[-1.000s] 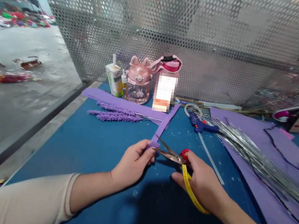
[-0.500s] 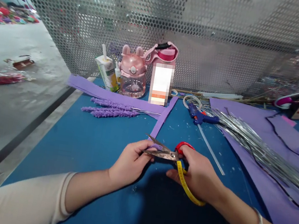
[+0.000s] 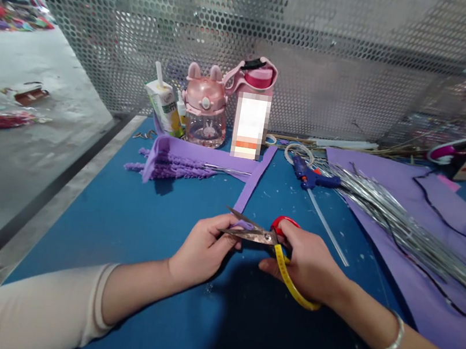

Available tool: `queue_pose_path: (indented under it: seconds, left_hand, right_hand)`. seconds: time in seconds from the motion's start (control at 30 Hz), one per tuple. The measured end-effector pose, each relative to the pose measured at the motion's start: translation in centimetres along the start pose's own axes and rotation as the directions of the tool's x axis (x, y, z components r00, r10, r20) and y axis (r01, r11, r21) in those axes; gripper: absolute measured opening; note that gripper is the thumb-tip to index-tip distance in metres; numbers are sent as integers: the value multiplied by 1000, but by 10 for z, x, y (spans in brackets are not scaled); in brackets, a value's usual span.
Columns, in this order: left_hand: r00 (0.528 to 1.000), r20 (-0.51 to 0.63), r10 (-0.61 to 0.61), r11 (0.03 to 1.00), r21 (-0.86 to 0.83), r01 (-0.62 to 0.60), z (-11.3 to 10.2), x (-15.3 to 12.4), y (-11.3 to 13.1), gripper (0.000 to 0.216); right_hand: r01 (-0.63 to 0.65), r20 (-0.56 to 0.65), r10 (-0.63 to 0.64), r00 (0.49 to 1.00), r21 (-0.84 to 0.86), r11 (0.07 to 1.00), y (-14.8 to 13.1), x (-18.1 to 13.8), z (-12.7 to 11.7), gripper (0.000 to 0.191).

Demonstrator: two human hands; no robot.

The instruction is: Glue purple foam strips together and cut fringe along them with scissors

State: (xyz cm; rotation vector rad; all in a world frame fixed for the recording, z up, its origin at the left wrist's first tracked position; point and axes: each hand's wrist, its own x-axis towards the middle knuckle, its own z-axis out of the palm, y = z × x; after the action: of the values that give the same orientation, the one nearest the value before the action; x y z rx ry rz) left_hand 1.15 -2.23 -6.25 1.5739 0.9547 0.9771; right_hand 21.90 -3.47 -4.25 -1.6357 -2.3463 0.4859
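Note:
Between thumb and fingers, my left hand [image 3: 205, 246] pinches the near end of a narrow purple strip [image 3: 254, 182] that looks like paper or foam. My right hand [image 3: 311, 262] grips scissors [image 3: 265, 236] by their handles, one red and one with yellow measuring tape around it. The rusty blades are parted, with a bit of purple strip between them, close to my left fingertips. Beyond my hands lie purple lavender-like flower stems [image 3: 181, 170] with wire ends. A wider purple band [image 3: 218, 158] crosses behind them, its left end folded over the flowers.
A drink carton [image 3: 165, 107], a pink rabbit-eared bottle [image 3: 205, 106] and a pink-lidded bottle [image 3: 258, 79] stand against the perforated metal panel [image 3: 337, 91]. To the right are a blue glue gun [image 3: 309, 174], a bundle of silvery wires [image 3: 403, 235] and purple sheets [image 3: 414, 306].
The wider purple band's left end has swung rightward and folded over the flowers. My hands hold the strip and scissors almost as before. The whole view has shifted slightly.

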Motion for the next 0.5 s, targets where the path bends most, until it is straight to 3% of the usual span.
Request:
queue_pose_path:
  seconds: [0.5]
  left_hand:
    - [999,-14,-41,998,-56,41,2,-1,-2,21]
  right_hand:
    - [-26,-7,26,1000,-45,999,5,5,5,37]
